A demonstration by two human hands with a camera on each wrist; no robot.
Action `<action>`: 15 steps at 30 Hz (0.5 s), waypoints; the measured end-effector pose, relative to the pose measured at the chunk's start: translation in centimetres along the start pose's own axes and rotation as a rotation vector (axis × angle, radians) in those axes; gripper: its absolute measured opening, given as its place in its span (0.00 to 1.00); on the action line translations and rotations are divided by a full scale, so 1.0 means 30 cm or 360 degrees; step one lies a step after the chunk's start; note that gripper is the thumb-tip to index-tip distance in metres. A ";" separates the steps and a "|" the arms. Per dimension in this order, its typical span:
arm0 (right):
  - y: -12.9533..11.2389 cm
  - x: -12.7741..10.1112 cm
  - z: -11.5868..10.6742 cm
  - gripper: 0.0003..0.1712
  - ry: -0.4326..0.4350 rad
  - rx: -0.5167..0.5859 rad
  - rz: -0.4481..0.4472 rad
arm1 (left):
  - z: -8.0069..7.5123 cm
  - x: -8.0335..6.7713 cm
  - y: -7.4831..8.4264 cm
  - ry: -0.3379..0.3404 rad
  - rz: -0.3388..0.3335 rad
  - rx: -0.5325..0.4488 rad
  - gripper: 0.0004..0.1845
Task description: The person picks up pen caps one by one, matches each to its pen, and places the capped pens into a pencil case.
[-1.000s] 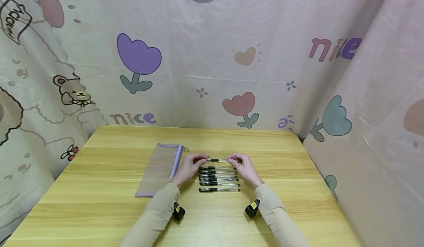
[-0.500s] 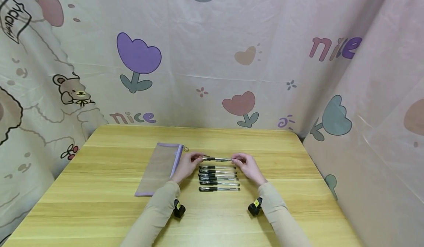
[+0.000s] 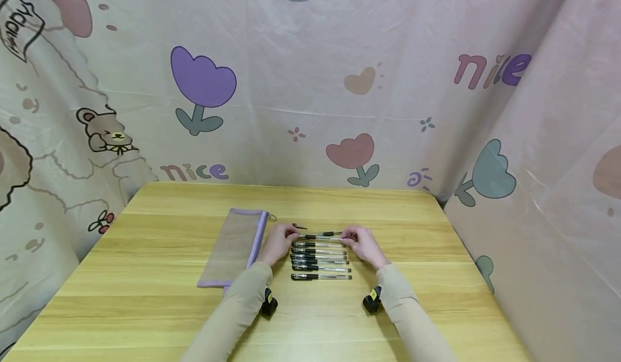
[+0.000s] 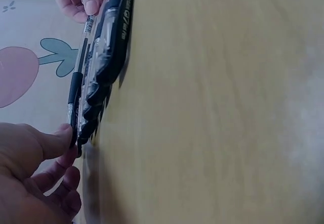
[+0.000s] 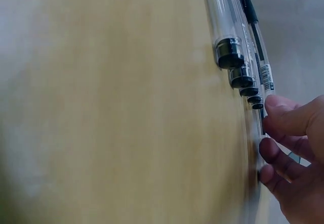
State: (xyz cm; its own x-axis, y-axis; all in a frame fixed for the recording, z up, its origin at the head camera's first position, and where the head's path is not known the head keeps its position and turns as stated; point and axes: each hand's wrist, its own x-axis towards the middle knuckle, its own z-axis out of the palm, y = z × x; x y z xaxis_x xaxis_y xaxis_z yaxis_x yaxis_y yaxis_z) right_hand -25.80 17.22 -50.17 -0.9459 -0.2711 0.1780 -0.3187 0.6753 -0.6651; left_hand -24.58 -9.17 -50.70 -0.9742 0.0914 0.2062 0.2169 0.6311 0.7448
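Note:
A gel pen point(image 3: 317, 237) with a black grip and clear barrel stretches between my two hands, just behind a row of similar capped pens point(image 3: 320, 268). My left hand point(image 3: 278, 243) pinches its dark end between thumb and fingertips. The right hand point(image 3: 363, 244) pinches the other end, near the barcode label point(image 5: 267, 76) in the right wrist view. In the left wrist view, the held pen point(image 4: 75, 86) lies alongside the row. Another black-and-clear piece point(image 3: 331, 234) shows partly behind the held pen. A small dark slim piece point(image 3: 301, 226) lies beyond the left fingers.
A see-through mesh zip pouch point(image 3: 230, 248) with purple edging lies flat left of the pens, partly under the left forearm. Its zip pull ring point(image 3: 272, 218) points to the back. A patterned curtain point(image 3: 291, 92) hangs behind the wooden table point(image 3: 412, 216).
The held pen first shifted left, then came slightly nearer the row. My right hand moved right to its far end. The black-and-clear piece behind is now more exposed.

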 end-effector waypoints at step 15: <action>-0.003 0.007 0.003 0.05 -0.0010 -0.0076 0.0036 | 0.001 0.000 -0.001 0.0018 -0.0040 0.0004 0.05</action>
State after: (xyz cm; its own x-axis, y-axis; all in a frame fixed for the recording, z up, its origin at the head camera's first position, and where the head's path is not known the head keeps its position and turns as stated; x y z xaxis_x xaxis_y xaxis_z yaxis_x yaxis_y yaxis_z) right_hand -25.98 17.04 -50.15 -0.9525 -0.2599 0.1585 -0.3000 0.7130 -0.6337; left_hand -24.59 -9.16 -50.75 -0.9786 0.0668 0.1944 0.1920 0.6348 0.7484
